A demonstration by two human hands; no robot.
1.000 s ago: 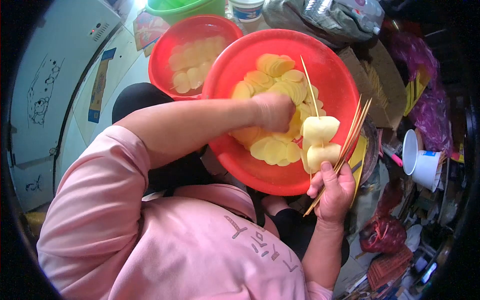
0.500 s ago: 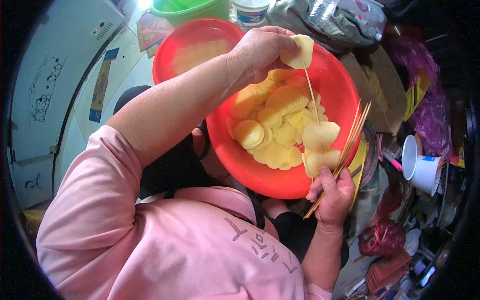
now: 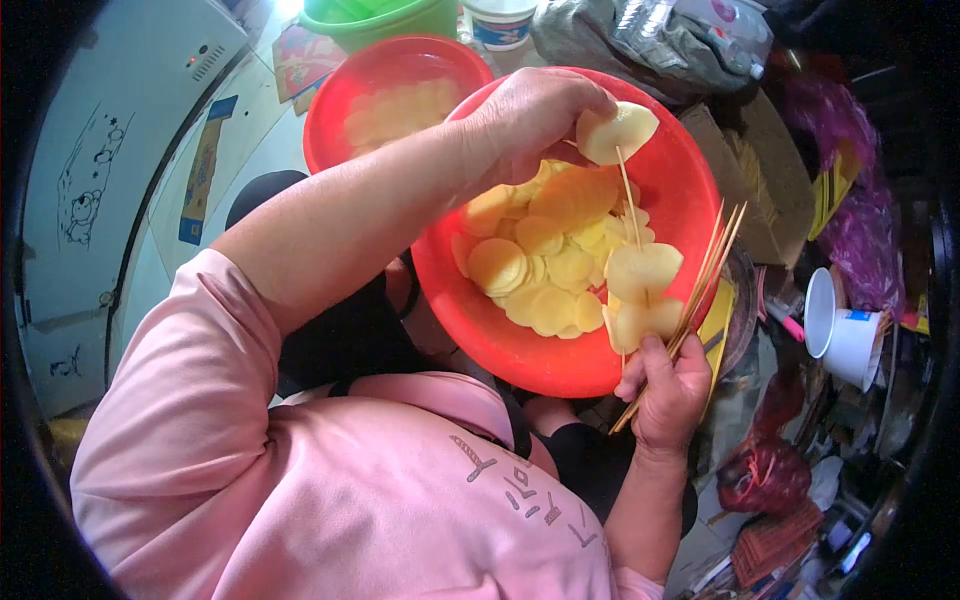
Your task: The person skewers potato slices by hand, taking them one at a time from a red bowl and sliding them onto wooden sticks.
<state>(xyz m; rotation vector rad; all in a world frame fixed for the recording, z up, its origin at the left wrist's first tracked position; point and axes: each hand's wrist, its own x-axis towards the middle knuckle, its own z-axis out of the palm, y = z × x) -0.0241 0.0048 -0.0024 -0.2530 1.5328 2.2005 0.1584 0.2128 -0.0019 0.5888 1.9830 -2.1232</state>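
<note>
My left hand [image 3: 545, 115] pinches a thin pale-yellow potato slice [image 3: 622, 132] by its left edge, above the large red basin. The tip of a thin wooden skewer [image 3: 630, 195] meets this slice near its lower edge. Lower on that skewer, several folded potato slices [image 3: 645, 272] are threaded close to my right hand [image 3: 672, 390]. Its fingers are closed round the skewer's lower part, along with a bundle of bare skewers [image 3: 708, 275] slanting up to the right. Beneath both hands, a heap of loose potato slices [image 3: 545, 265] lies in the red basin [image 3: 470, 345].
A smaller red basin [image 3: 335, 95] with more slices stands at the back left, beside a green tub [image 3: 385, 28]. At right are a cardboard box [image 3: 780, 200], a white bucket [image 3: 850, 345] on its side and a red net bag [image 3: 765, 475]. A white cabinet [image 3: 110, 170] stands at left.
My left hand has come down and slightly right with the slice, which is now tilted flatter and sits nearer the threaded ones. My right hand has barely moved.
</note>
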